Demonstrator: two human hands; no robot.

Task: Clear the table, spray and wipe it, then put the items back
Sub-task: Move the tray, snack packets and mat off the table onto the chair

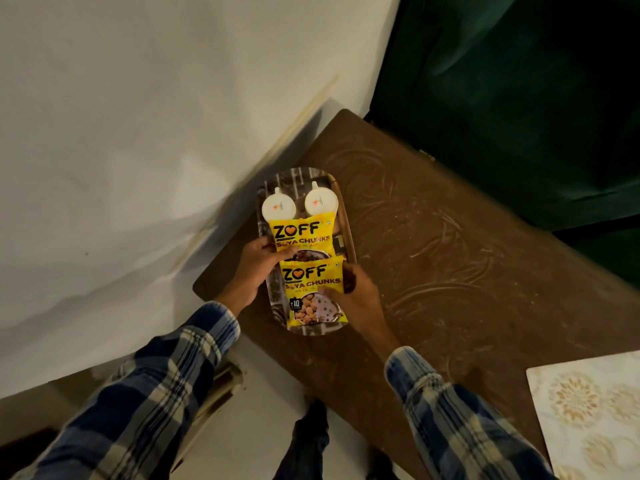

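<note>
Left hand (258,271) and right hand (360,299), apart, clamp the oblong patterned tray (298,174) at 9 and 3 o'clock. Keep it level so 2 yellow foil packets (301,233) and 2 white-lidded cups (278,207) don't slide.

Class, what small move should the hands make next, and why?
Probably release and withdraw both hands: the tray rests on the table, whose top shows swirled wipe streaks. The left hand holds the far packet and the right hand holds the near packet, and both packets lie on the tray.

2 pkts (301,237), 2 tubs (278,208), 1 tray (294,176)
</note>
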